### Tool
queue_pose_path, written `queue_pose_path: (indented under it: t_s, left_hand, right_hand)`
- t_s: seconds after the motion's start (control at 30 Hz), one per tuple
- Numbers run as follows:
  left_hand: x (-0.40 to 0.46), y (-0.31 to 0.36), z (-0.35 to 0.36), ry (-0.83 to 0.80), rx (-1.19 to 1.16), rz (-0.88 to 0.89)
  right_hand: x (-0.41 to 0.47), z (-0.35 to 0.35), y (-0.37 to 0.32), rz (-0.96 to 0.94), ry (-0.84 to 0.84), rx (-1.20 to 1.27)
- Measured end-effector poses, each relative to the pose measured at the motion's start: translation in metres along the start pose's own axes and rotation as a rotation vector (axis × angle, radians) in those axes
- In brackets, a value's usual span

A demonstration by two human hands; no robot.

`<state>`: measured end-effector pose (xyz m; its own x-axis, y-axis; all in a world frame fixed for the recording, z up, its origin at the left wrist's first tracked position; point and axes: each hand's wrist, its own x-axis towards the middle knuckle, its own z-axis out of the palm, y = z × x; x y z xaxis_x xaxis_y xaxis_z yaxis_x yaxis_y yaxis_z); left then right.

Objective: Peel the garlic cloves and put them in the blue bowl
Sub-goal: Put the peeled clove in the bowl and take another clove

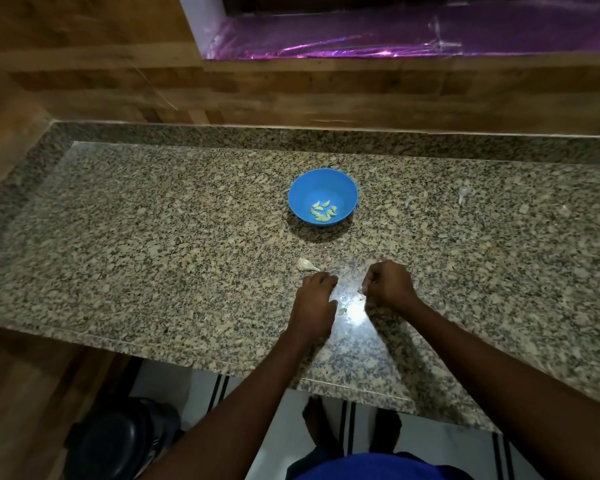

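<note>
Fingers of the right hand (390, 285) are curling inward into a loose fist just above the counter (153, 237), and something pale is showing at their tips, probably a clove or a scrap of skin being pinched, though it is too small to say which. Fingers of the left hand (314, 306) are lying bent, knuckles up, resting on the stone; whether they are holding anything beneath them cannot be told. Between the two hands a small pale piece (342, 311) is lying in the bright patch of reflected light, beside the left hand, looking like a peeled clove or a fragment. Just beyond the left hand, an unpeeled garlic clove (307, 265) with its papery tail is waiting on the counter, apart from the fingertips. Farther back, the blue bowl (323, 181) is standing upright and is holding a small cluster of peeled cloves (323, 213) on its bottom, several of them. So the job is seeming well under way: a handful is already in the bowl, one clove is likely in hand, and at least one more is still waiting in its skin. Off to the right, near the far side, bits of white skin (464, 194) are lying scattered. Behind the counter a wooden wall is rising.
</note>
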<state>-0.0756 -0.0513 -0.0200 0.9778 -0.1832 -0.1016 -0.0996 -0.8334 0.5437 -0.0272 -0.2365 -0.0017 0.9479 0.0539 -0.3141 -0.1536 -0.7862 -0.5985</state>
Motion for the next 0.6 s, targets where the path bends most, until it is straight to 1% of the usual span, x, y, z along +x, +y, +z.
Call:
queue_pose_path:
  t_s: [0.1, 0.17, 0.2, 0.27, 0.4, 0.47, 0.53, 0.57, 0.6]
  left_hand:
    - [0.004, 0.011, -0.005, 0.081, -0.353, -0.134]
    - [0.004, 0.025, -0.013, 0.049, -0.554, -0.214]
    - [0.004, 0.031, -0.015, 0.03, -0.633, -0.241]
    - [0.004, 0.038, -0.018, 0.016, -0.722, -0.293]
    - [0.007, 0.039, -0.023, -0.033, -0.891, -0.36]
    - [0.009, 0.041, -0.026, -0.042, -0.925, -0.355]
    - [0.012, 0.044, -0.03, -0.036, -0.916, -0.319]
    - [0.013, 0.045, -0.032, -0.036, -0.897, -0.287]
    - [0.014, 0.046, -0.032, -0.034, -0.873, -0.262]
  right_hand:
    - [-0.016, -0.007, 0.003, 0.088, -0.064, 0.272]
    - [-0.026, -0.01, 0.0, 0.08, -0.081, 0.434]
    - [-0.027, -0.011, 0.0, 0.056, -0.072, 0.445]
    - [-0.03, -0.014, 0.0, 0.014, -0.052, 0.414]
    - [-0.035, -0.021, -0.006, -0.004, -0.044, 0.425]
    - [-0.034, -0.023, -0.007, -0.043, -0.059, 0.305]
    - [-0.036, -0.031, -0.012, -0.12, -0.105, 0.099]
    - [-0.038, -0.035, -0.016, -0.142, -0.128, 0.055]
    - [-0.039, -0.037, -0.017, -0.15, -0.148, 0.061]
